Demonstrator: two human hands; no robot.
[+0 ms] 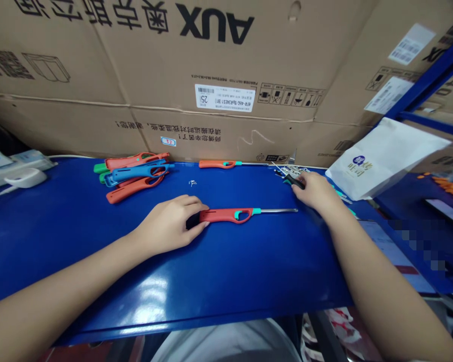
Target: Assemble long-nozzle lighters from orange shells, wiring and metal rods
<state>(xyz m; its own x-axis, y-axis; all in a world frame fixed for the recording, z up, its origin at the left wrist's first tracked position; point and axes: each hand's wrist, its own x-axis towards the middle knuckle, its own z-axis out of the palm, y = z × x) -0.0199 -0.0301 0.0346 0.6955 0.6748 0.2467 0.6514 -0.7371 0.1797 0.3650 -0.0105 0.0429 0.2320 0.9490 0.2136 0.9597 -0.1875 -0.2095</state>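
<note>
Two hands — backs upward, apart

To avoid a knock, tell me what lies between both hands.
The red lighter, held by the left hand, its metal rod toward the right hand; the head view shows it.

Cardboard with upside-down print stands along the far edge of the desk, a white label on it. Near the far left corner lie a power strip and a rounded white device. A white bag tilts by the far right corner.
</note>
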